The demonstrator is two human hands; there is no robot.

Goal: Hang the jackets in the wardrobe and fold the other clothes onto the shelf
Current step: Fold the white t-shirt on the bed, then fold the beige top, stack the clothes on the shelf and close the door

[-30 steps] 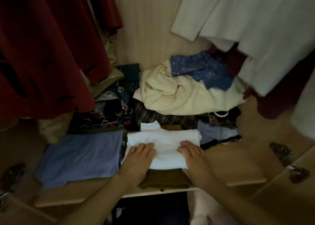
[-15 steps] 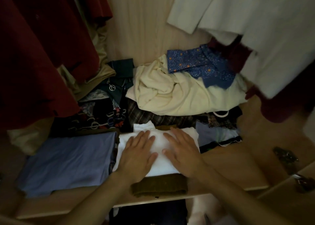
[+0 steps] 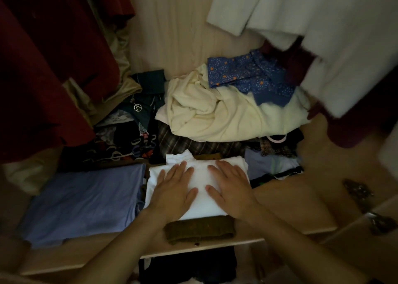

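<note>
A folded white garment lies at the front of the wooden shelf, on top of a folded brown knit. My left hand presses flat on its left half, fingers straight. On the right half my right hand lies flat the same way. A folded pale blue garment sits to the left on the shelf. A red jacket hangs at the left and a white jacket at the upper right.
Behind the white garment lies a loose heap: a cream cloth, a blue patterned shirt, dark patterned clothes and a light blue piece. Metal hinges show on the wardrobe's right side. Dark clothes sit below the shelf.
Both hands slid from the near edge of the white garment up onto its top and now lie flat, side by side. The view shifted slightly to the right.
</note>
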